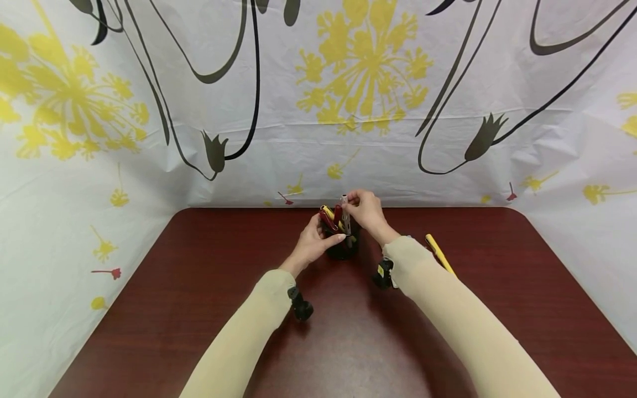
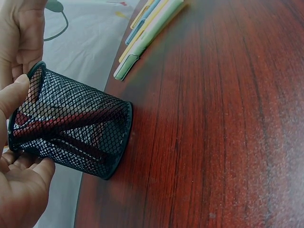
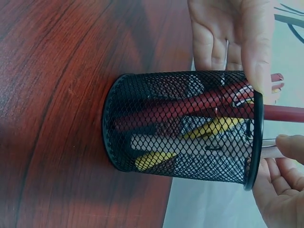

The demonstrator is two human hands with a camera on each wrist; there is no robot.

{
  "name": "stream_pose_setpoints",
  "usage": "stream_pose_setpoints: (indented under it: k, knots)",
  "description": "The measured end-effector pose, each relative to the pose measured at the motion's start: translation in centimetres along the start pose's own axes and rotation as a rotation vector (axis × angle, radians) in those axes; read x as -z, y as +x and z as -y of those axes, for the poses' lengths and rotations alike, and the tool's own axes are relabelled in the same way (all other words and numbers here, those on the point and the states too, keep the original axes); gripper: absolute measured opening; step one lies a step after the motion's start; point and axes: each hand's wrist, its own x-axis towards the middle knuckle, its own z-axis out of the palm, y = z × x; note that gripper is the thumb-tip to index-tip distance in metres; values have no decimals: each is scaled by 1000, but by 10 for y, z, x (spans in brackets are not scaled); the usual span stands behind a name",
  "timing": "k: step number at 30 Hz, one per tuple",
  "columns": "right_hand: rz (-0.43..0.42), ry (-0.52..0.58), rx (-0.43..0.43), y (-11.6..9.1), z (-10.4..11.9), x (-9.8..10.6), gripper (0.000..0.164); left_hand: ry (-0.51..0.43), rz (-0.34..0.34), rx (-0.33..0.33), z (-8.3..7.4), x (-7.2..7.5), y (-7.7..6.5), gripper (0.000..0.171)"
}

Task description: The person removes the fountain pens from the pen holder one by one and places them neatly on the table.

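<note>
A black mesh pen cup [image 2: 80, 126] stands upright on the table near its back edge. My left hand [image 1: 309, 241] grips the cup near its rim, the thumb on one side and the fingers on the other. With my right hand [image 1: 366, 212] I pinch the top of a silver-grey pen [image 1: 346, 216], whose lower part is inside the cup. Through the mesh in the right wrist view I see this grey pen [image 3: 190, 145], red pens [image 3: 166, 111] and a yellow pen [image 3: 213, 127].
To the right, a yellow pen [image 1: 439, 252] lies on the dark red wooden table [image 1: 199, 287], partly hidden by my right sleeve. The left wrist view shows several pens side by side, including a pale green one [image 2: 147, 40]. A flower-patterned white sheet [image 1: 278, 127] hangs behind the table.
</note>
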Motion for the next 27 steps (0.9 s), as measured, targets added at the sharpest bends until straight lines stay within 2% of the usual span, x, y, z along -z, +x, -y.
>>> stream_pose_setpoints:
  k: [5, 7, 10, 20, 27]
  knots:
    - [-32, 89, 2, -2, -1, 8, 23, -7, 1, 8, 0, 0, 1, 73]
    - [-40, 137, 0, -2, -1, 12, 24, -4, -11, 0, 8, -1, 5, 73]
    - [-57, 211, 2, -3, -2, 16, 24, 3, -21, -2, 9, 0, 5, 73]
    - [-100, 343, -7, -4, 0, 27, 28, 11, -31, -12, 9, -1, 5, 74]
    - [-154, 586, 3, -5, 2, 38, 20, 21, -30, -2, 9, -1, 5, 76]
